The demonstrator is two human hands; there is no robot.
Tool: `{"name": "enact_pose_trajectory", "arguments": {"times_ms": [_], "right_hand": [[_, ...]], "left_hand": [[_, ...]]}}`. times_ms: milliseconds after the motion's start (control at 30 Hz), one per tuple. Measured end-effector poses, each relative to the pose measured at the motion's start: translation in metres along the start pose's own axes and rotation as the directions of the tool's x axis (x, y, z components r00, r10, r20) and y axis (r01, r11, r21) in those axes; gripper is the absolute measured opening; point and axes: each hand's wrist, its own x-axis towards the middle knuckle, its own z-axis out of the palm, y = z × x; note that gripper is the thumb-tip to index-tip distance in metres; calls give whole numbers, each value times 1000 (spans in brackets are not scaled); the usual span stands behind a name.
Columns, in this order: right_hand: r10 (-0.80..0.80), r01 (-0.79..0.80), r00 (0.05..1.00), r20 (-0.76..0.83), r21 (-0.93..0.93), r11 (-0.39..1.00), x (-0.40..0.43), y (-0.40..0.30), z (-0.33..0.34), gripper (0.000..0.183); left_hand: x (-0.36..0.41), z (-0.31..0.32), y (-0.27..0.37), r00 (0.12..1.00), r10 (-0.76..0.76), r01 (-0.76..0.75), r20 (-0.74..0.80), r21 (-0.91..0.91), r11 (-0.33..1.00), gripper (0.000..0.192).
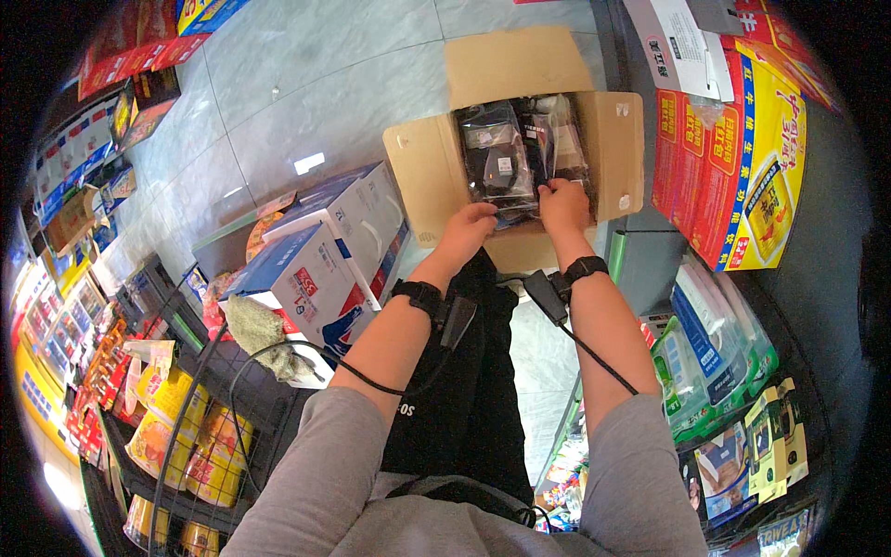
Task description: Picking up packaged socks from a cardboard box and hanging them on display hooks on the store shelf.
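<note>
An open cardboard box sits before me with its flaps folded outward. Inside lie dark goods in clear plastic packets, among them a left packet with a small white label and a right packet bearing printing. The goods look like dark textiles or footwear; which, I cannot tell. My left hand is at the near left corner of the box, fingertips on the near edge of the left packet; its grip is unclear. My right hand pinches the near edge of the right packet between thumb and fingers.
Blue-and-white cartons stand on the left, a greenish cloth on one. Lower left, a wire rack is beside yellow instant-noodle tubs. To the right are a red-and-yellow drink carton and packaged tissues. Cables hang from both wrists.
</note>
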Motion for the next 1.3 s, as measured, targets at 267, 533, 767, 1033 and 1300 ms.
{"name": "enact_pose_trajectory", "arguments": {"times_ms": [267, 533, 767, 1033, 1300], "right_hand": [[51, 34, 969, -241, 337, 941, -45, 37, -45, 26], [-55, 130, 991, -121, 778, 615, -133, 96, -112, 15], [-117, 3, 992, 47, 919, 394, -224, 99, -184, 20], [-229, 230, 961, -154, 906, 356, -357, 130, -281, 11], [-170, 583, 812, -559, 786, 204, -518, 170, -377, 21]], "left_hand": [[-22, 22, 6, 999, -41, 42, -20, 34, 999, 31], [-67, 74, 28, 982, 45, -40, 183, -30, 999, 34], [-166, 144, 74, 880, 302, -299, 366, -67, 952, 35], [-311, 214, 108, 782, 462, -481, 419, -65, 874, 23], [-473, 287, 136, 540, 570, -675, 620, -86, 733, 24]]}}
